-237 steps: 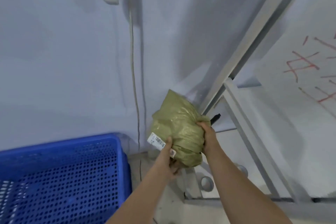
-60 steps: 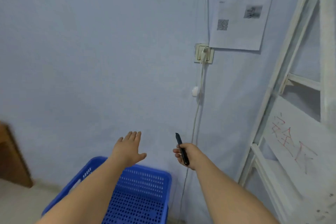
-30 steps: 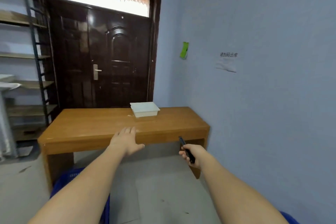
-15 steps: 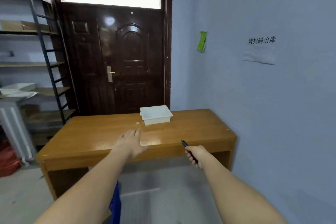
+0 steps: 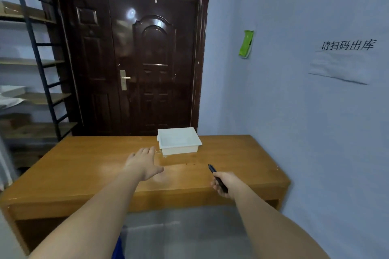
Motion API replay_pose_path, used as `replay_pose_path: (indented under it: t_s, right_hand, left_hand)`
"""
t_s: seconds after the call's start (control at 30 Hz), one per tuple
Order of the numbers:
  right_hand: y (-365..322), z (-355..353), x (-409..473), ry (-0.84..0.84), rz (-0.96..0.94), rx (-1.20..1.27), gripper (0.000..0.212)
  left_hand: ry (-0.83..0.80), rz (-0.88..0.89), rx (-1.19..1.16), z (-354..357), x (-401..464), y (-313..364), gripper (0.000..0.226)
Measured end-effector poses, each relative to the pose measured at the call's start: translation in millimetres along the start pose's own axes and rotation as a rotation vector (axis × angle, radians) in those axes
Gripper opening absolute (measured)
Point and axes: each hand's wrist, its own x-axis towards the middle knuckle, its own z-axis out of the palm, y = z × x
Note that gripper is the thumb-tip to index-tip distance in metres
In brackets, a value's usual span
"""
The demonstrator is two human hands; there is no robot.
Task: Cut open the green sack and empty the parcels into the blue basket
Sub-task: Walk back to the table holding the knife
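My right hand (image 5: 226, 183) is closed around a slim black cutter (image 5: 216, 176) whose tip points up and away over the front of a wooden table (image 5: 88, 172). My left hand (image 5: 143, 164) is stretched out flat above the table top, fingers apart and holding nothing. Only a sliver of the blue basket (image 5: 118, 248) shows at the bottom edge, behind my left forearm. The green sack is out of view.
A white plastic tray (image 5: 179, 141) sits at the back of the table. Behind it is a dark double door (image 5: 134, 65). Metal shelving (image 5: 35, 65) stands on the left, and a blue wall with a paper notice (image 5: 345, 63) runs along the right.
The view has swung from the wall and basket to the table and door, and come closer to the table. Both hands stay stretched forward, the right keeping hold of the cutter.
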Motion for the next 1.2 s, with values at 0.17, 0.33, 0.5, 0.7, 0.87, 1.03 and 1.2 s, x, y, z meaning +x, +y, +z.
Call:
replay_pose_path:
  t_s: [0.17,0.33,0.5,0.7,0.87,1.03,1.2]
  right_hand:
    - [-48,11,65,0.033,-0.017,-0.001,0.027]
    - [-92,25,121,0.048,-0.016,-0.027,0.025]
    - [-122,27,187,0.012,0.002,-0.038,0.022]
    - [-133,23,276,-0.049,0.07,-0.079,0.027]
    - [-159,22,345,-0.073,0.062,-0.126,0.031]
    - [-153,30,386,-0.151,0.122,-0.173,0.032]
    - [-144,41,418,-0.182,0.163,-0.226,0.03]
  left_hand:
    - [0.011,0.041,0.004,-6,88,-2,0.08]
    - [0.014,0.039,0.006,8,164,-3,0.084]
    - [-0.056,0.044,0.023,32,223,7,0.084]
    - [-0.146,-0.013,0.036,61,284,22,0.083]
    - [-0.11,-0.086,0.044,62,337,35,0.084]
    - [-0.221,-0.115,0.036,95,353,47,0.085]
    - [-0.273,-0.162,0.046,114,371,39,0.085]
